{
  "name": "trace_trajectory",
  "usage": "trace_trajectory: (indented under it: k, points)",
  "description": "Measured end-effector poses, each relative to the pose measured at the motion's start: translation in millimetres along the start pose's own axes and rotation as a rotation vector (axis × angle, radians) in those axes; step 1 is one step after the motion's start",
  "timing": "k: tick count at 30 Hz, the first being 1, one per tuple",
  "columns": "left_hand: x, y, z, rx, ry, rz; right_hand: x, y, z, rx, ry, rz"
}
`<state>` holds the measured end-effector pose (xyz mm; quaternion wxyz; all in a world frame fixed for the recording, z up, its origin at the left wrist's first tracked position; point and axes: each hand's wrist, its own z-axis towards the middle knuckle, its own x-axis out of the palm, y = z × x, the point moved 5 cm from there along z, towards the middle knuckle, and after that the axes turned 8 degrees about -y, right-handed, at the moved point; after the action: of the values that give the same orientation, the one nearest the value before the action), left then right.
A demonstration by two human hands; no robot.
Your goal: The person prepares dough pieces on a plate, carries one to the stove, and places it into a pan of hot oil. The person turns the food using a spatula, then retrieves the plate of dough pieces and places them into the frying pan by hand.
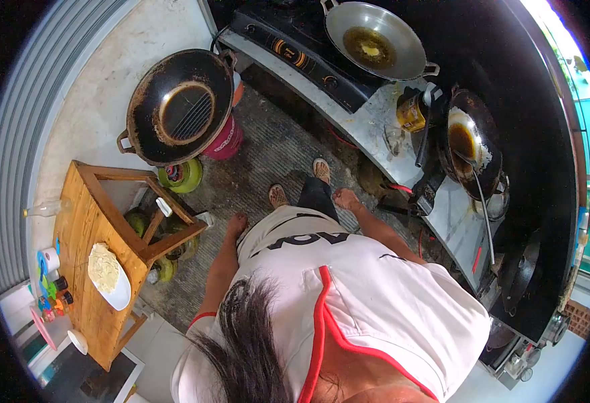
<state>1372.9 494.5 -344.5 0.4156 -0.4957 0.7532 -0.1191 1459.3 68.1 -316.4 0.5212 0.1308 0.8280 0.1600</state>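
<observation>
My left hand (237,223) hangs by my side above the floor, its fingers loose and nothing visible in it. On the other side my right hand (346,198) also hangs down, fingers loosely apart, touching nothing. The counter (369,121) is the surface nearest to it. A silver wok (408,50) on the black gas stove (295,54) holds yellow oil with a pale lump in it. Further right, a dark wok (489,127) contains brown oil, with a long-handled metal ladle (484,205) resting in it.
A large blackened wok (144,121) with a wire rack inside sits over a pink bucket (226,140). Green gas cylinders (186,176) stand on the floor. The wooden table (83,228) bears a white plate (120,295) of pale food. A yellow-labelled jar (410,115) stands on the counter.
</observation>
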Motion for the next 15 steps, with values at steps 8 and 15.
trace_trajectory:
  k: [8,15]
  points:
    - [-16.5,-33.4,-21.7,0.188,-0.074,0.144,21.4,-17.2,8.2,-0.043,0.056,0.014]
    - [2.1,-0.3,0.7,0.065,0.025,-0.039,-2.3,4.6,-3.6,0.051,0.124,0.024]
